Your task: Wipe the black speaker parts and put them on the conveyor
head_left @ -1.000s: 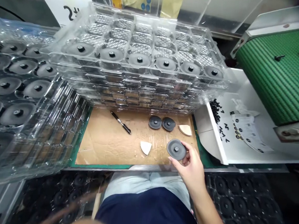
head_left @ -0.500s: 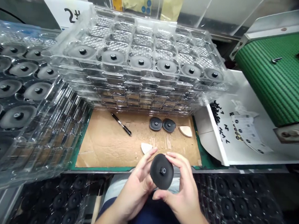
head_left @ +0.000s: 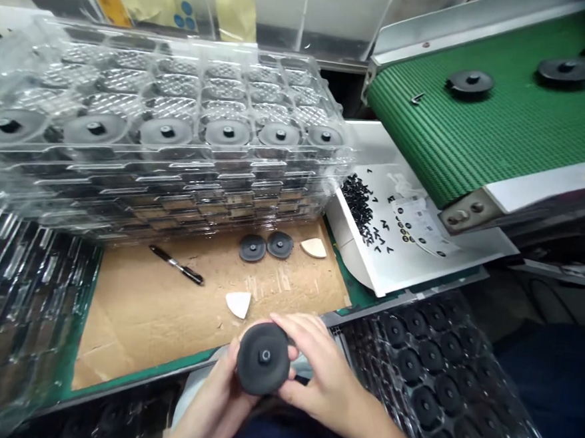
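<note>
Between both hands, over the front edge of the bench, is a black rounded disc (head_left: 277, 351) with a small hollow stud at its centre, its studded face towards me. My left hand (head_left: 228, 381) grips it from the left and underneath, some fingers hidden behind it. On its right rim are the fingers of my right hand (head_left: 315, 364), the thumb low. Two similar black discs, a left one (head_left: 253, 248) and a right one (head_left: 279, 244), lie on the cardboard sheet (head_left: 140, 322). A white wedge-shaped pad (head_left: 238, 304) lies just beyond my hands.
Stacked clear trays (head_left: 176, 164) holding discs stand behind the cardboard. A pen (head_left: 176, 265) and a cream wedge (head_left: 313, 248) lie on it. Right are a white bin (head_left: 394, 266) of small black parts, a green conveyor (head_left: 428, 142) carrying discs, and a lower disc tray (head_left: 432, 375).
My view has swung to the right, bringing more of the conveyor and its discs into sight. The held disc has turned to face me more squarely, and both hands remain on it.
</note>
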Demonstrator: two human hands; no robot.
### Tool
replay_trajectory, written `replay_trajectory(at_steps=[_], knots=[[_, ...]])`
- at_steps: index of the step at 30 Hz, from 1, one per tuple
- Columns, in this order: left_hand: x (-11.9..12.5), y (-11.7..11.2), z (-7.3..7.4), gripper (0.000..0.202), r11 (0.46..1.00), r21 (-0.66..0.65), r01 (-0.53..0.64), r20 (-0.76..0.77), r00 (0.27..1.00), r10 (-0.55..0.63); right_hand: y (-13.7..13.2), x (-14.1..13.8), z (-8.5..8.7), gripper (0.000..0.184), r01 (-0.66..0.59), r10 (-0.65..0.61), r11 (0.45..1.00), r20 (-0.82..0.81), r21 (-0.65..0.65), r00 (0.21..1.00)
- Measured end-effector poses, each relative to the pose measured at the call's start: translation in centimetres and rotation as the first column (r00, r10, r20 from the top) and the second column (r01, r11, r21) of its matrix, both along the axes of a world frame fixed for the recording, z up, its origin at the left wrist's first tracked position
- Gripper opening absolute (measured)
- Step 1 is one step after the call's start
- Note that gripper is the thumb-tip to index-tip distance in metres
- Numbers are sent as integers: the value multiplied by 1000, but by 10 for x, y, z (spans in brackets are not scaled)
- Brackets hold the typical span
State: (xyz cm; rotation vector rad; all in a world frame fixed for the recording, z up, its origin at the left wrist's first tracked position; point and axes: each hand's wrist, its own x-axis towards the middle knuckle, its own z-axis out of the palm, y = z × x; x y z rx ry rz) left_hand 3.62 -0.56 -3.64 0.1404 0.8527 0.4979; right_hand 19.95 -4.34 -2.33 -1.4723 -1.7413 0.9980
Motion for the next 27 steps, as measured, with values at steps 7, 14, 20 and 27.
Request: replay_trajectory(at_steps=[7, 14, 20, 27], knots=[[33, 0, 8, 40, 989, -18, 149, 78, 986, -147, -28, 19, -11, 75, 133, -141, 987, -86, -93, 986], [49, -2, 1, 41, 978, -24, 207, 64, 977, -206, -34, 24, -13, 65, 245, -252, 967, -116, -75, 961], [51, -2, -7, 43, 976, 32, 214, 67, 974, -216, -40, 35, -38, 61, 475, -479, 871, -1, 123, 878], [45, 5, -8, 21, 973, 16, 228, -73, 971, -227, -53, 123, -99, 57, 809, -884, 458, 286, 367, 371]])
